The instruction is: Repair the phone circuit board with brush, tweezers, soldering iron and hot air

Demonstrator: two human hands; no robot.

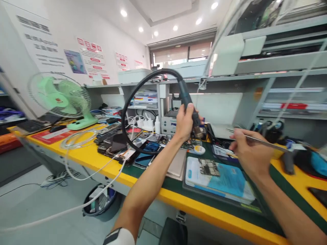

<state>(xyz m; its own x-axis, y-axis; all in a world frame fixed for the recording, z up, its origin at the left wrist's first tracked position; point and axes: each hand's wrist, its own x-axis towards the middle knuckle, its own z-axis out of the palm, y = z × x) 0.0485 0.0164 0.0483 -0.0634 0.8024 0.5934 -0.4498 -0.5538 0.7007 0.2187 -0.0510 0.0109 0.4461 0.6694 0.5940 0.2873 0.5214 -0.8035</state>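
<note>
Raised over the bench, my left hand (184, 123) is wrapped round the dark handle of a hot air gun (186, 93), whose metal nozzle (198, 132) points down. Its black hose (124, 112) loops out to the left. My right hand (251, 153) pinches a pair of metal tweezers (265, 141), tips pointing left. Below and between both hands lies a circuit board (208, 167) on a blue and white pad (230, 180). Behind the board sits a small round tub (199, 149) with a yellow and white lid.
Phone parts (112, 143) crowd the bench on the left, beside coiled white cable (79, 137) and a green fan (84, 115). White cables hang over the yellow front edge (143, 182). A filled bin (102, 204) stands on the floor. Shelves (288, 81) rise at the right.
</note>
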